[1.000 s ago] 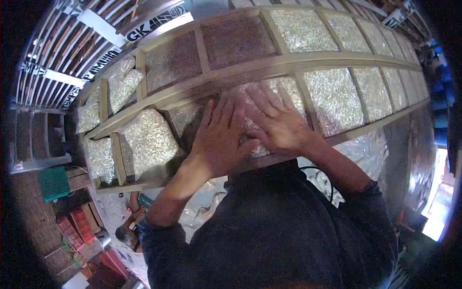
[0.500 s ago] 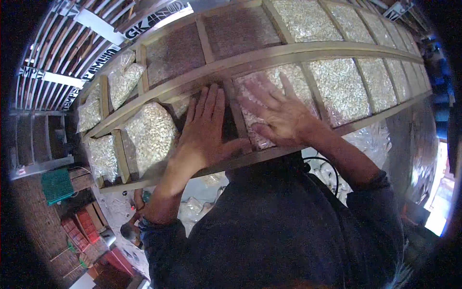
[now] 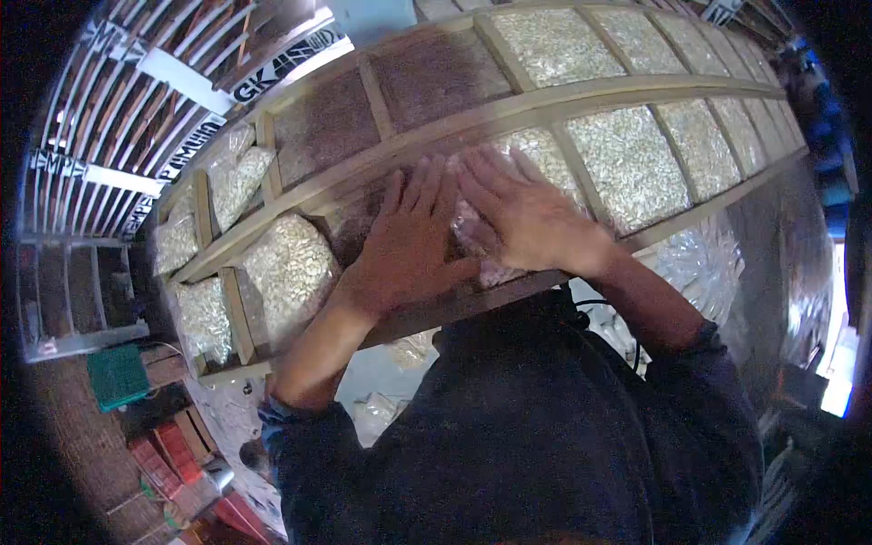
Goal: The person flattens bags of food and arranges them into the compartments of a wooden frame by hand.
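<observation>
My right hand (image 3: 531,218) lies flat on a clear plastic bag of pale nuts (image 3: 545,154) in the front row of a wooden frame (image 3: 436,127). Its fingers are stretched out over the bag's left side. Close beside it, my left hand (image 3: 404,241) is also spread flat, fingers pointing away and thumb toward the right hand. Fingertips of both hands nearly meet. What lies under my left palm is hidden. Left of it, another bag of nuts (image 3: 289,272) leans tilted in its compartment.
Several filled bags (image 3: 627,168) sit in compartments to the right, with more in the back row (image 3: 554,45). Two back compartments show a dark bottom (image 3: 436,77). Loose clear plastic (image 3: 699,263) hangs at the front right. Red boxes (image 3: 173,450) and a green crate (image 3: 118,377) stand lower left.
My right hand has moved left over the bag, and its fingers have come closer together. My left hand has shifted slightly right, narrowing the gap. The view has tilted a little.
</observation>
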The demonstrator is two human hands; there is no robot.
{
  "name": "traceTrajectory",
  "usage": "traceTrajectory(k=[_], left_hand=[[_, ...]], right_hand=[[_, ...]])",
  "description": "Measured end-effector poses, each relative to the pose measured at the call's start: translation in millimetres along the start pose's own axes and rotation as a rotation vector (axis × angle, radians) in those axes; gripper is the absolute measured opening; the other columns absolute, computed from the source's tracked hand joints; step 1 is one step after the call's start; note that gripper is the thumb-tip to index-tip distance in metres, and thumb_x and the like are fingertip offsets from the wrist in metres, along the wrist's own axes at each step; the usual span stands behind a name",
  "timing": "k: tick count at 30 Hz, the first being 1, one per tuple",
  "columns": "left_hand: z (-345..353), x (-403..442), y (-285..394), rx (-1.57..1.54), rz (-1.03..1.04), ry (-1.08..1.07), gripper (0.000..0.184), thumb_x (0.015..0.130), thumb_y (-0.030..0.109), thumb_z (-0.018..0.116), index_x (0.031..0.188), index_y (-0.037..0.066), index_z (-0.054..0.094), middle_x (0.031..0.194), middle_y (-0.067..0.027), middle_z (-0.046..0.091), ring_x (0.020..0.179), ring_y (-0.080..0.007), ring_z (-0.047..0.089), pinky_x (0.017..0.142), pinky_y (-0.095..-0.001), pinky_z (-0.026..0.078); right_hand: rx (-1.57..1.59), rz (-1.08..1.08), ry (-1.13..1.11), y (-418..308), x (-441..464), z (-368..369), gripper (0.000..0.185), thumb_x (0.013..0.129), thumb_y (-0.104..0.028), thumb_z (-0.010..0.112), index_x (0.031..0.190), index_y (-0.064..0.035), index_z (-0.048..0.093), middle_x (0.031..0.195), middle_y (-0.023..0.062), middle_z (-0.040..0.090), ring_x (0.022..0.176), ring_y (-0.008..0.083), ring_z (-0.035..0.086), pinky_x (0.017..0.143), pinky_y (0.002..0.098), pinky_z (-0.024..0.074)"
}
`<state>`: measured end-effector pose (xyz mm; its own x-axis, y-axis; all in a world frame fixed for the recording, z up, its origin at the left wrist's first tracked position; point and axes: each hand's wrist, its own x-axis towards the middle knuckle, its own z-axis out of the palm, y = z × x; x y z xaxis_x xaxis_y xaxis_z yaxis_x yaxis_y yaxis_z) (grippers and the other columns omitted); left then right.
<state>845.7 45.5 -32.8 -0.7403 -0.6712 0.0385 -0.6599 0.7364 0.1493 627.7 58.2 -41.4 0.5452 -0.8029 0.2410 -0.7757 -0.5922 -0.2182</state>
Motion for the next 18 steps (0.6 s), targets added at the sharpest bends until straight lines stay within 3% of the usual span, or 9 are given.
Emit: traceTrajectory(k=[5, 8, 9, 11, 12, 14, 17, 18], left_hand=[[9.6, 19.2, 6.2, -0.026, 0.097, 0.018, 0.108, 0.087, 0.074, 0.055, 0.149, -0.013, 0.036, 0.156, -0.0316, 0.036, 0.149, -0.0454, 0.03, 0.124, -0.0577, 0.018], [7.8, 14.2, 8.2, -0.079, 0.108, 0.026, 0.107, 0.086, 0.074, 0.056, 0.146, -0.012, 0.039, 0.153, -0.0317, 0.04, 0.148, -0.0435, 0.034, 0.123, -0.0574, 0.019], [0.3, 10.2, 8.4, -0.019, 0.139, -0.038, 0.107, 0.086, 0.074, 0.057, 0.146, -0.013, 0.04, 0.152, -0.0318, 0.041, 0.147, -0.0431, 0.035, 0.123, -0.0572, 0.019], [-10.7, 24.1, 7.5, 0.043, 0.176, -0.096, 0.107, 0.085, 0.074, 0.058, 0.145, -0.013, 0.04, 0.152, -0.0319, 0.042, 0.147, -0.0427, 0.036, 0.124, -0.0569, 0.02], [-12.5, 43.1, 7.1, -0.048, 0.194, 0.019, 0.108, 0.084, 0.075, 0.059, 0.146, -0.012, 0.04, 0.152, -0.032, 0.041, 0.147, -0.0431, 0.035, 0.124, -0.0568, 0.019], [-7.7, 79.3, 7.7, -0.143, 0.211, 0.125, 0.109, 0.084, 0.075, 0.059, 0.146, -0.012, 0.04, 0.153, -0.0321, 0.041, 0.148, -0.0435, 0.034, 0.124, -0.0566, 0.019], [9.3, 115.1, 8.8, -0.276, 0.326, 0.189, 0.11, 0.083, 0.075, 0.06, 0.147, -0.012, 0.04, 0.154, -0.0318, 0.04, 0.149, -0.0439, 0.032, 0.124, -0.0566, 0.019], [29.3, 116.5, 4.7, -0.252, 0.384, 0.114, 0.109, 0.083, 0.075, 0.06, 0.146, -0.012, 0.041, 0.154, -0.0317, 0.04, 0.148, -0.0441, 0.032, 0.123, -0.0567, 0.02]], right_hand=[[-0.11, 0.076, 0.21, 1.7, -3.8, -25.6, 0.074, 0.1, -0.042, 0.055, 0.154, 0.0037, 0.035, 0.161, 0.0273, 0.032, 0.152, 0.0444, 0.026, 0.125, 0.0563, 0.0176], [0.053, 0.158, -0.185, 21.0, -17.9, -9.3, 0.069, 0.103, -0.038, 0.054, 0.155, 0.0021, 0.034, 0.163, 0.0258, 0.029, 0.152, 0.0436, 0.026, 0.125, 0.0547, 0.0174], [0.054, 0.178, -0.176, 23.1, -20.9, -21.2, 0.069, 0.103, -0.038, 0.054, 0.155, 0.0021, 0.034, 0.163, 0.0258, 0.029, 0.152, 0.0436, 0.026, 0.125, 0.0547, 0.0174], [0.059, 0.265, 0.104, 35.4, -30.5, -45.7, 0.066, 0.106, -0.042, 0.048, 0.156, -0.0014, 0.035, 0.164, 0.023, 0.03, 0.153, 0.0423, 0.024, 0.126, 0.0512, 0.0155], [0.017, 0.273, 0.206, 39.6, -37.6, -63.6, 0.062, 0.106, -0.04, 0.047, 0.156, -0.0037, 0.038, 0.163, 0.0211, 0.034, 0.154, 0.041, 0.024, 0.126, 0.0493, 0.0162], [0.162, 0.52, 0.49, 51.1, -54.6, -72.1, 0.055, 0.103, -0.032, 0.053, 0.148, -0.0003, 0.05, 0.157, 0.0241, 0.042, 0.15, 0.0461, 0.03, 0.123, 0.0523, 0.0222], [0.132, 0.627, 0.626, 65.1, -78.4, -79.7, 0.056, 0.103, -0.029, 0.051, 0.151, -0.0001, 0.046, 0.156, 0.0238, 0.044, 0.15, 0.0473, 0.029, 0.123, 0.0509, 0.0224], [0.129, 0.634, 0.622, 67.4, -87.5, -80.9, 0.056, 0.103, -0.029, 0.051, 0.151, -0.0001, 0.046, 0.156, 0.0238, 0.044, 0.15, 0.0473, 0.029, 0.123, 0.0509, 0.0224]])
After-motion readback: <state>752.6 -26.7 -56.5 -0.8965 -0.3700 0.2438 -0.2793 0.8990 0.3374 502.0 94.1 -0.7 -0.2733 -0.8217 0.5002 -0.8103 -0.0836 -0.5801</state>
